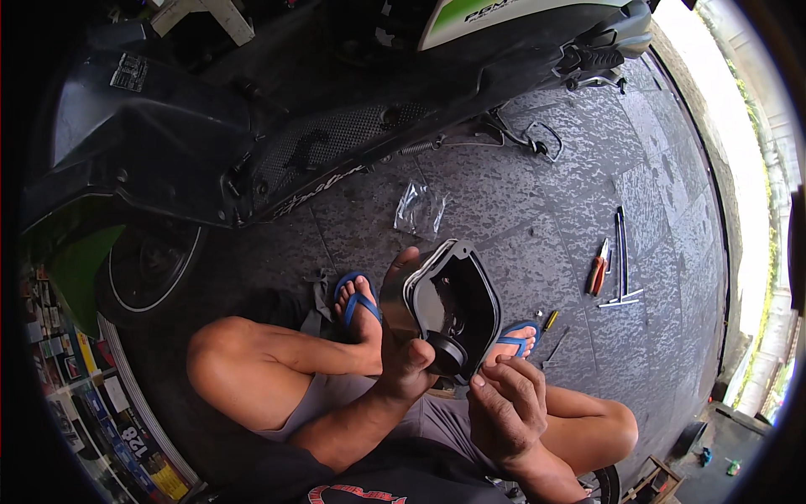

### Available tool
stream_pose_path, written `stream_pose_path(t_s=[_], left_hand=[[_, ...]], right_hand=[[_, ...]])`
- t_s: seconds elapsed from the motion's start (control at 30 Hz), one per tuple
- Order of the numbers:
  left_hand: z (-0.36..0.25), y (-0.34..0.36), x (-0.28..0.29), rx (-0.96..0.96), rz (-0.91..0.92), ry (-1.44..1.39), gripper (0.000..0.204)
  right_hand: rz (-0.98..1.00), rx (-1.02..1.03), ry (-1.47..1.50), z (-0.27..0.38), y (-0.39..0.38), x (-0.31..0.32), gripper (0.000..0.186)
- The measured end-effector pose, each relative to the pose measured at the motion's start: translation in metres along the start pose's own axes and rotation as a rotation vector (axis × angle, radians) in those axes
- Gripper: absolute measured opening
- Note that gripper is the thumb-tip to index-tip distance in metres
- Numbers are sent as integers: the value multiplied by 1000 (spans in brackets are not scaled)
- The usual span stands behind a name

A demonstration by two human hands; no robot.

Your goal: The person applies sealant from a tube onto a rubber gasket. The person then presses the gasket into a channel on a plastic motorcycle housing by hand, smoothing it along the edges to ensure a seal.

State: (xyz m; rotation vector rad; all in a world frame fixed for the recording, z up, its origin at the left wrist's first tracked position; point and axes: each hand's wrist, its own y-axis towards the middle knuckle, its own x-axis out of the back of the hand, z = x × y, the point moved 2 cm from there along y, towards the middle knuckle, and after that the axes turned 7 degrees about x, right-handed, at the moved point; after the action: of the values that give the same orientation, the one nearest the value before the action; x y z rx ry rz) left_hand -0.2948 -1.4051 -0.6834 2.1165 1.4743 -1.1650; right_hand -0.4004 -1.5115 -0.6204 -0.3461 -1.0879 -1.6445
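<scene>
My left hand (401,353) grips a black plastic housing (449,298), a hollow cover with a round neck at its lower end, holding it up in front of me with the open side facing me. My right hand (506,403) is just below and right of it, fingers curled at the round neck, fingertips touching or nearly touching its rim. I squat on the dark stone floor, knees spread, in blue flip-flops (357,302).
A black scooter (277,126) with a green panel stands right in front, its front wheel (151,273) at my left. On the floor lie a clear plastic bag (420,208), red-handled pliers (598,273), a T-wrench (623,269) and a small screwdriver (550,321).
</scene>
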Motion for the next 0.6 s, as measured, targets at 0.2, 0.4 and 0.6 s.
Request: stream_pose_path(t_s=[0.2, 0.4, 0.6], left_hand=[[-11, -4, 5, -172, -16, 192, 117], [-16, -2, -15, -207, -10, 167, 121], [-19, -1, -19, -236, -4, 281, 123]], right_hand=[[130, -55, 94, 3, 7, 9, 39], [41, -263, 480, -23, 6, 16, 26], [-104, -302, 242, -17, 10, 12, 44]])
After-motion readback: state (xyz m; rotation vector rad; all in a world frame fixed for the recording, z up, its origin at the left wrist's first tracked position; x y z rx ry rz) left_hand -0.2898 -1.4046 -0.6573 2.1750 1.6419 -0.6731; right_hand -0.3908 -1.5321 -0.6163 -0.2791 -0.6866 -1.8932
